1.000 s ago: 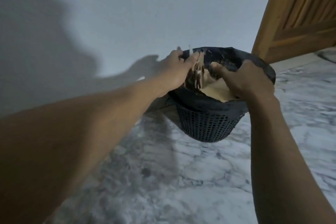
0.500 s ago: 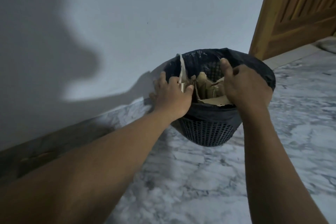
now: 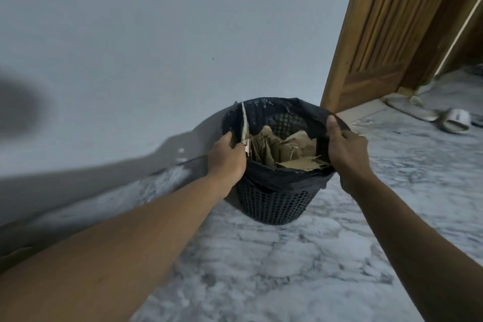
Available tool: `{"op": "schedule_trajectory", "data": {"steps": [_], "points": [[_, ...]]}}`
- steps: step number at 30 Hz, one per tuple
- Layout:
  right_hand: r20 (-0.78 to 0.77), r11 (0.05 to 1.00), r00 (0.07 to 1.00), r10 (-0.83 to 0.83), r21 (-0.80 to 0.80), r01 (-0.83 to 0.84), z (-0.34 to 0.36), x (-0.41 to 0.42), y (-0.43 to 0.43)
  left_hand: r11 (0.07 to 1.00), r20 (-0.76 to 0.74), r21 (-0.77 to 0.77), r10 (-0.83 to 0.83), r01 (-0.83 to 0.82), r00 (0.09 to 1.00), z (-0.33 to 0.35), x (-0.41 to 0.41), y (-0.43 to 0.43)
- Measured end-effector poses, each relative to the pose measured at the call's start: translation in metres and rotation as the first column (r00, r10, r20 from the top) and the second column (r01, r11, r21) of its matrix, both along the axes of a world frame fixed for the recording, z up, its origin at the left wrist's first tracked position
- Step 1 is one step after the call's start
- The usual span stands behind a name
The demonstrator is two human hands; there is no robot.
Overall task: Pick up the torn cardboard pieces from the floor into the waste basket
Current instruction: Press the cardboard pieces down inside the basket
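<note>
Two hands on the one waste basket (image 3: 274, 206): left hand (image 3: 227, 157) curled over the left rim, right hand (image 3: 347, 149) clasping the right rim, thumb on top. Cardboard pieces (image 3: 285, 151) lie inside, five or so. One tall strip (image 3: 245, 123) stands upright just right of the left fingers, so the left hand is nearer

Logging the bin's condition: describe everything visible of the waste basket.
The waste basket is a round, dark plastic mesh tub, narrowing downward, lined with a black bag folded over its rim. It stands upright on the marble floor by the wall. Torn cardboard pieces lie inside, one pale strip poking up. The left hand and right hand grip opposite sides of the rim.
</note>
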State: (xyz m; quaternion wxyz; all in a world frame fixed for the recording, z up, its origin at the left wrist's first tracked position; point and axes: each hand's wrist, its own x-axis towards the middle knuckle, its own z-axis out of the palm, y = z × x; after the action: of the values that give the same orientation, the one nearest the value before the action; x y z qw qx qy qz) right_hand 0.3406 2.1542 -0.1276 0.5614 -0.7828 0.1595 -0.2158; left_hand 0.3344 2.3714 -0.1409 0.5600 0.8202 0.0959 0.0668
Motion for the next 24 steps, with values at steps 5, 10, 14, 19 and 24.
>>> {"op": "schedule_trajectory", "data": {"steps": [5,10,14,19,24], "points": [[-0.039,0.992,0.994,0.106,-0.058,-0.108,0.002,-0.067,0.031,0.999,-0.014,-0.031,0.042,-0.042,0.999,-0.001,-0.055,0.047],[-0.207,0.871,0.944,0.256,-0.374,-0.318,-0.002,-0.127,0.099,0.988,-0.001,-0.014,0.151,-0.151,0.989,-0.004,-0.105,0.116],[-0.269,0.75,0.922,0.278,-0.539,-0.383,-0.003,-0.153,0.145,0.97,0.049,0.02,0.241,-0.242,0.969,-0.006,-0.14,0.169],[-0.433,0.531,0.888,0.157,-0.721,-0.445,0.015,-0.136,0.179,0.961,0.029,0.228,0.151,-0.153,0.988,0.008,-0.155,0.207],[-0.529,0.347,0.827,0.19,-0.752,-0.561,0.055,-0.118,0.202,0.962,-0.089,0.265,-0.04,0.062,0.995,0.048,-0.146,0.248]]}}
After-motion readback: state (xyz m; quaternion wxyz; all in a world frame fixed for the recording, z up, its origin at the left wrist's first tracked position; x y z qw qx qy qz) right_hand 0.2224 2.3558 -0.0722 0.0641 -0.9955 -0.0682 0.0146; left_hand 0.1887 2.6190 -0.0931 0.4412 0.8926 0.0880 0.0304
